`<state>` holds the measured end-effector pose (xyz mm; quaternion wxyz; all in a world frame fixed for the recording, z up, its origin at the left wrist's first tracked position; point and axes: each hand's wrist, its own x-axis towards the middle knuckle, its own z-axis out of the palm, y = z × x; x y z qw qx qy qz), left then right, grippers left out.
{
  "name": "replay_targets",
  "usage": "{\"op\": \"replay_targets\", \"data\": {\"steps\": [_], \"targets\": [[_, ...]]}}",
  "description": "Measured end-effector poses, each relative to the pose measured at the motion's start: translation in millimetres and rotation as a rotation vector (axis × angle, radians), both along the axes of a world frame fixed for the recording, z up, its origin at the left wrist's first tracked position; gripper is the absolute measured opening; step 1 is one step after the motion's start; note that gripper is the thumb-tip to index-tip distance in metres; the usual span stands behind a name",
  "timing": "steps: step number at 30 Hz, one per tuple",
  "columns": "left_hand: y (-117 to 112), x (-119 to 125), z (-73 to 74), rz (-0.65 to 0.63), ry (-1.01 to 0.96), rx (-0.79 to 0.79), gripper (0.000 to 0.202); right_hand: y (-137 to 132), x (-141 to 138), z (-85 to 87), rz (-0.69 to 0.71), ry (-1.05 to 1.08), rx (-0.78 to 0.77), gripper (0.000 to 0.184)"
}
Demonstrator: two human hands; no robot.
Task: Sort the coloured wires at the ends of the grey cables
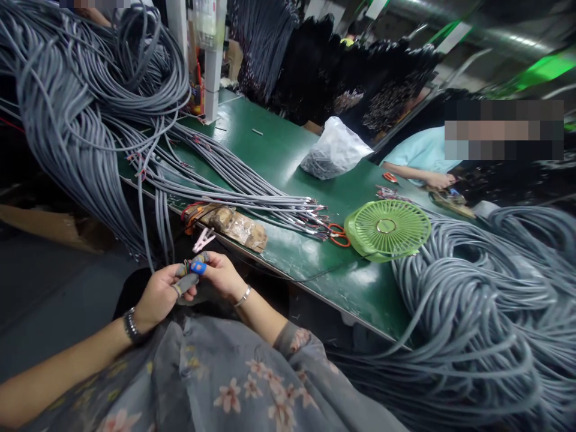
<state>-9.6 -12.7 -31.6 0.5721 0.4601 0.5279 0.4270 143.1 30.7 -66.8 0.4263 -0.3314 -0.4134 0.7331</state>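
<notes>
My left hand (157, 295) and my right hand (221, 275) meet in front of my lap, just off the table's near edge. Grey coverings wrap some fingertips, and a blue one sits on my right thumb. A grey cable (144, 222) drops from the table to my left hand, whose fingers are closed around its end. My right fingers are pinched at the same spot; small coloured bits show there, but the fingers mostly hide them. Right beyond my hands lie a pale pink clip (204, 240) and a worn, tape-wrapped block (240, 229).
Grey cable bundles (252, 195) stretch over the green table (279, 144), their stripped ends near orange-handled scissors (339, 235). A green fan (387, 228) and a plastic bag (335, 150) stand beyond. Coiled cables (477, 300) fill the right. A co-worker (418, 156) sits across the table.
</notes>
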Motion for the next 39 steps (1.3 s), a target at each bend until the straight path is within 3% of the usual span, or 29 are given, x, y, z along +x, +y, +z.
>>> {"op": "replay_targets", "data": {"steps": [4, 10, 16, 31, 39], "targets": [[1, 2, 2.3, 0.101, -0.095, 0.002, 0.025, 2, 4, -4.1, 0.005, 0.048, -0.045, 0.051], [4, 4, 16.9, 0.211, -0.228, -0.052, 0.028, 19, 7, -0.5, -0.029, 0.127, -0.264, 0.049], [10, 15, 27.0, 0.21, -0.299, -0.081, 0.028, 29, -7, 8.2, -0.123, 0.1, -0.115, 0.051], [11, 24, 19.9, 0.218, -0.291, -0.107, 0.026, 30, -24, 14.8, -0.218, 0.309, -0.348, 0.045], [6, 15, 14.7, 0.23, -0.296, -0.087, 0.026, 28, -12, 16.1, -0.12, 0.293, -0.392, 0.057]]}}
